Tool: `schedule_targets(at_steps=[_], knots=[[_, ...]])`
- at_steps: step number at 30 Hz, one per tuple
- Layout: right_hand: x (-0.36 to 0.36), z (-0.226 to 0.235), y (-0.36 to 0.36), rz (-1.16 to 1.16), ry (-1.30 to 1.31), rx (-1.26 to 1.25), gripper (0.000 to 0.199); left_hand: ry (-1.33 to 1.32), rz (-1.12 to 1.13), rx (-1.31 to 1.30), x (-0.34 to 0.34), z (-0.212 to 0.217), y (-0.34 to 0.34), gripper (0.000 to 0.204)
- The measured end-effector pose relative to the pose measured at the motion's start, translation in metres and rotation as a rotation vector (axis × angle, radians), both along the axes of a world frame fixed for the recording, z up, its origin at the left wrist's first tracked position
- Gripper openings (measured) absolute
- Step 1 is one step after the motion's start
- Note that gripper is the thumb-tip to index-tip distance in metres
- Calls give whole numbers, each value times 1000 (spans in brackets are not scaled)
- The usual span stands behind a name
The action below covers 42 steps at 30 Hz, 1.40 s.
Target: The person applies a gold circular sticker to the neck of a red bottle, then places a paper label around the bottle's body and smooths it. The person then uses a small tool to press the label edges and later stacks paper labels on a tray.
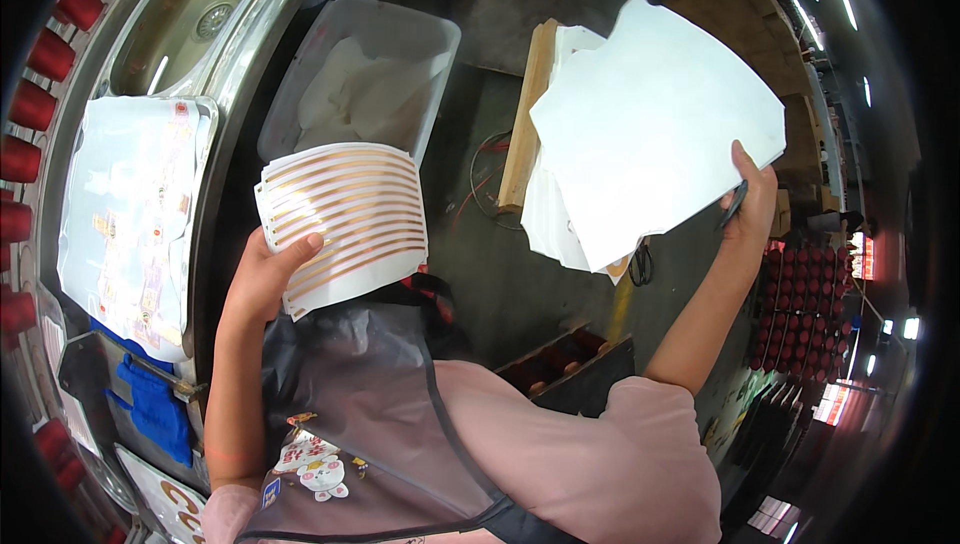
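Observation:
My left hand (272,279) is closed on a small stack of white sheets printed with gold stripes (345,209), the thumb on top and the other fingers hidden underneath. Out to the right, my right hand (752,202) grips the edge of a large blank white sheet (660,124) with wavy-cut edges. A small dark object (735,204), too unclear to name, shows at the fingers of that hand. The big sheet lies over or just above a pile of similar white sheets (560,214); whether they touch is unclear.
Beyond the striped sheets is a translucent plastic bin (420,64) with pale scraps inside. A wooden board (528,114) edges the white pile. On the left, a metal sink (190,29) adjoins a tray of printed sheets (130,214), with blue cloth (155,409) below. Dark red cups (810,294) stand stacked at right.

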State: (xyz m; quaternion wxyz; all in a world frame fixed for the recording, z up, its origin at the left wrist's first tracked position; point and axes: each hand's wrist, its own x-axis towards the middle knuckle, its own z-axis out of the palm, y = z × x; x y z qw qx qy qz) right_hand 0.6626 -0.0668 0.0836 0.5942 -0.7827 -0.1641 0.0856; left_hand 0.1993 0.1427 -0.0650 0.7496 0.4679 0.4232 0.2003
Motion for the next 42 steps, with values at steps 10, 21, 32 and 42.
schedule_targets(at_steps=[10, 21, 32, 42], knots=[[3, -40, 18, 17, -647, -539, 27, 13, -51, 9, 0, -2, -2, 44], [-54, -289, 91, 655, -702, -1056, 22, 44, 55, -6, -4, 0, -6, 45], [-62, -278, 89, 684, -584, -1192, 84, 62, 81, -11, 8, 0, 1, 42], [-69, -300, 79, 697, -703, -1191, 73, 68, 47, -30, 26, -2, 6, 44]])
